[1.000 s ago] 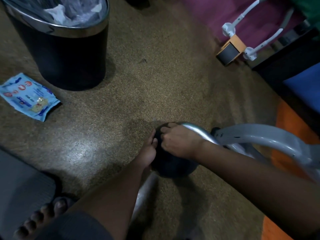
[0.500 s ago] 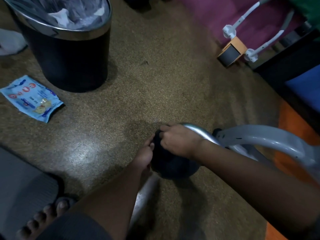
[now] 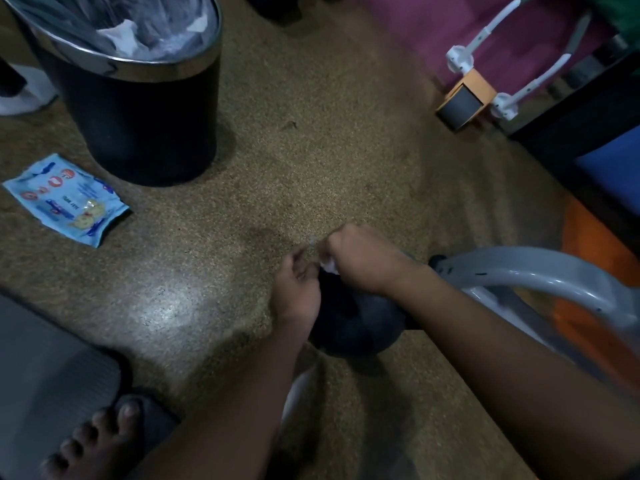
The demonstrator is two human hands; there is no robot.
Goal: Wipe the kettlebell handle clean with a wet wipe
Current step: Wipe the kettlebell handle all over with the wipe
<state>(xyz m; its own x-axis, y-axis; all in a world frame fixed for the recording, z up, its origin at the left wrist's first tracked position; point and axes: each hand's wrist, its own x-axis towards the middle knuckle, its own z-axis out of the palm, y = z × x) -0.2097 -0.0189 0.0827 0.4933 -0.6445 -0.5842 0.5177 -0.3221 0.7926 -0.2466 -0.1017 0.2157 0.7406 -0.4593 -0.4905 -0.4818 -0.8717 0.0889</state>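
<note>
Here, right hand (image 3: pixel 360 261) clenched round wet wipe (image 3: pixel 329 266) above kettlebell (image 3: pixel 356 323); left hand (image 3: pixel 298 289) loosely curled alongside.

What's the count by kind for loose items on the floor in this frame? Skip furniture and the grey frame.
Kettlebell: 1
Wet wipe, small white bit showing at the right hand: 1
Wipes packet, blue: 1
Trash bin, black with a liner: 1
Orange-and-white gadget: 1
Total: 5
</note>
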